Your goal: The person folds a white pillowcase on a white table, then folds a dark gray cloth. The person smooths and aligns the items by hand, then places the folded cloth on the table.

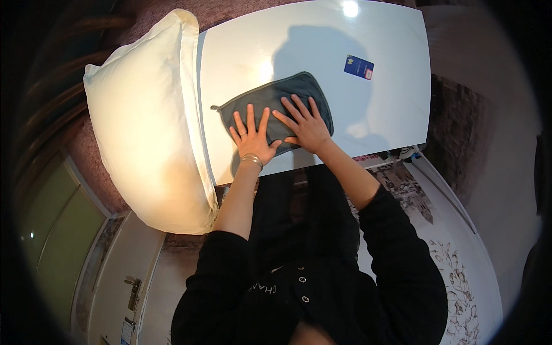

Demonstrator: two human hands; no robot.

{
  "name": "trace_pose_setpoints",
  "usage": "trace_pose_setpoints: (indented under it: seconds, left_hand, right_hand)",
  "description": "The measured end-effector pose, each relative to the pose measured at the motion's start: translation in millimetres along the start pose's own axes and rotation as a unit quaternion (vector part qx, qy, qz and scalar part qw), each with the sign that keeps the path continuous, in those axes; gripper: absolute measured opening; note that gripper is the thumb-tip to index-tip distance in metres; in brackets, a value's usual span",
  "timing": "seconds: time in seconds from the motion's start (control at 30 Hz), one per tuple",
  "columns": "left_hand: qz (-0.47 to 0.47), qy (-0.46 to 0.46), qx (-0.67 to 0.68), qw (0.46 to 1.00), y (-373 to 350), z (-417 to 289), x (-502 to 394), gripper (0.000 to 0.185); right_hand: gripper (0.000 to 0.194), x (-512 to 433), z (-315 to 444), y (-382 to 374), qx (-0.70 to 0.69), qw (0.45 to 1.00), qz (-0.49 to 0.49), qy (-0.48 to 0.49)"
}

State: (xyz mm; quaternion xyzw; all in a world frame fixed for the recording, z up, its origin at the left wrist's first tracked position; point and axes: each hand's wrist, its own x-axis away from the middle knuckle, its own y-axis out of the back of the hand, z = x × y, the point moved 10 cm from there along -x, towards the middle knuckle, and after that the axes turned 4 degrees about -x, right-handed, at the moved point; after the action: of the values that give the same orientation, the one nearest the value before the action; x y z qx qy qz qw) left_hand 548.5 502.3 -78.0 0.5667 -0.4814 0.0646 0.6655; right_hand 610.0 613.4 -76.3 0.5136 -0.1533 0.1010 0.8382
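Observation:
A dark grey fabric piece with a bound edge (pixel 302 85), perhaps a folded cloth or a flat pouch, lies on a white table (pixel 396 108). A small loop or tab sticks out at its left corner. My left hand (pixel 255 142) rests flat on the left part of the fabric, fingers spread, with a ring on one finger and bangles at the wrist. On the right part lies my right hand (pixel 309 129), palm down, its fingers also apart. Neither hand grasps anything. The palms hide much of the fabric's near half.
A large white pillow (pixel 146 129) stands along the table's left edge. Towards the far right of the tabletop lies a small blue card (pixel 359 67) bearing writing. A white door with a metal handle (pixel 134 293) is at the lower left. Pinkish carpet (pixel 159 17) shows beyond the table.

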Motion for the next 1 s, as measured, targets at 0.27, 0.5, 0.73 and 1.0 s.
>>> trace_pose_setpoints:
  seconds: [0.27, 0.5, 0.73, 1.0]
  left_hand:
    - [-0.074, 0.036, 0.028, 0.996, 45.6, 47.2, -47.8, 0.110]
    - [-0.083, 0.018, -0.038, 0.996, 115.1, 60.4, -118.4, 0.117]
    - [-0.098, -0.019, -0.083, 0.992, 142.9, 76.8, -156.1, 0.119]
    - [-0.087, 0.010, -0.052, 0.995, 124.5, 85.6, -129.7, 0.122]
  right_hand:
    - [0.090, -89.6, 8.3, 24.4, 0.026, 0.996, -0.084, 0.025]
    - [0.087, -159.2, -16.8, 57.8, 0.085, 0.992, -0.087, -0.035]
    - [0.087, -190.7, -18.5, 105.0, 0.099, 0.977, -0.188, -0.029]
    - [0.117, -178.2, -16.7, 66.5, 0.115, 0.987, -0.032, -0.105]
